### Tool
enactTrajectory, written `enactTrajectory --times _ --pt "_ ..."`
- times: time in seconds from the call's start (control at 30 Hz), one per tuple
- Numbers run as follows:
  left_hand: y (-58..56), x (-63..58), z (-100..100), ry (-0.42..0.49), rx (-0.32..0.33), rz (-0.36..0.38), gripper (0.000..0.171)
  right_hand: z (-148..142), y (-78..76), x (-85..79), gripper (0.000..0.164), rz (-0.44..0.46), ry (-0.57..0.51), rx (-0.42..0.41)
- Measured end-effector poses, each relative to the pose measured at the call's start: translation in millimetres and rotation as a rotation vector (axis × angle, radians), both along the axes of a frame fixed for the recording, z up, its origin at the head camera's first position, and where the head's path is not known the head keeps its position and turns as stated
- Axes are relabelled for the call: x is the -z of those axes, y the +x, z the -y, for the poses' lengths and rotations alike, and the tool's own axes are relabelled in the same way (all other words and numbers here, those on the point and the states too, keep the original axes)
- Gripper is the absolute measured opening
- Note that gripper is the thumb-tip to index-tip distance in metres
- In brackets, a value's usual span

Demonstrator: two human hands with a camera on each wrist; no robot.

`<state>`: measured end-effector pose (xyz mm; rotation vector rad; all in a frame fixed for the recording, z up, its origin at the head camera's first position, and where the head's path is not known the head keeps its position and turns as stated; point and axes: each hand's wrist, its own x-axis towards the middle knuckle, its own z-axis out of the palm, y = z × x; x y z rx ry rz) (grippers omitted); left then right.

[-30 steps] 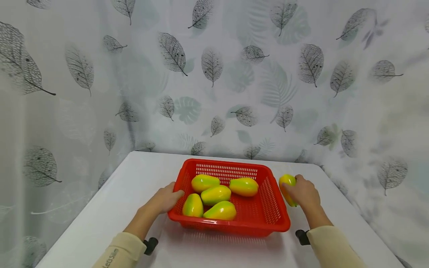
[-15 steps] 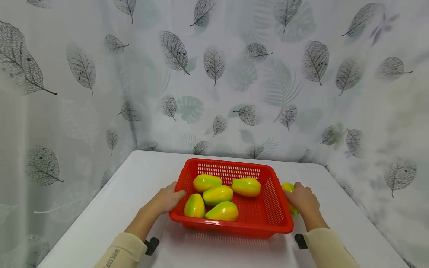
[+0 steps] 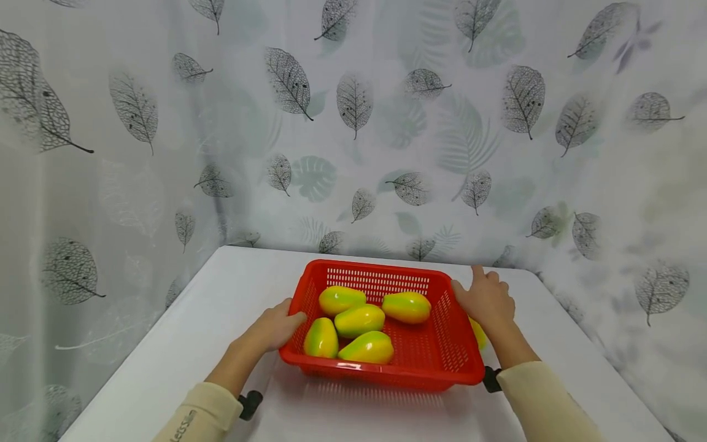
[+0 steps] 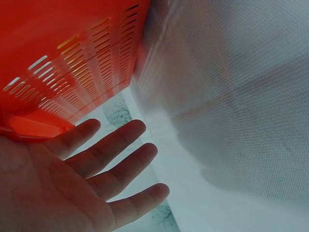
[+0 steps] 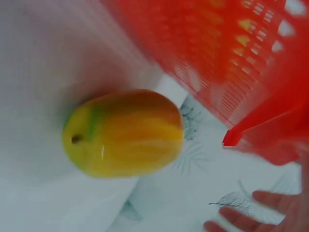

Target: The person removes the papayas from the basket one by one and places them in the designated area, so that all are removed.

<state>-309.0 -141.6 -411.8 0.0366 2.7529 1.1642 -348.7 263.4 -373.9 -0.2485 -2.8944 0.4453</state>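
In the head view, small dark lettering (image 3: 183,426) on the person's left sleeve (image 3: 205,415) read "Let's Slim". It stood on beige cloth close to the cuff (image 3: 220,400), near the bottom edge of the view, and ran slantwise, climbing toward the upper right. The two words sat tightly together, and the apostrophe was too small to make out for certain.

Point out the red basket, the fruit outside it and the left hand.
Red basket (image 3: 413,342), head view, bare floor
Outside fruit (image 5: 124,135), right wrist view, its side
Left hand (image 3: 274,328), head view, back of hand
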Motion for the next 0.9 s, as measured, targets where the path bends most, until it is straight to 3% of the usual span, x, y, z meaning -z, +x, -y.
enactTrajectory --times 0.2,0.4,0.9 --pt "0.7 0.3 4 -0.004 -0.007 0.015 0.049 27 -0.7 -10.8 0.078 0.076 0.034 -0.152" --pt "0.1 0.8 5 0.011 -0.005 0.020 0.046 33 3.7 -14.7 0.079 0.133 0.033 -0.189" --pt "-4.1 2.1 1 0.020 0.004 0.017 0.047 6 7.5 -24.5 0.082 0.248 0.020 -0.281"
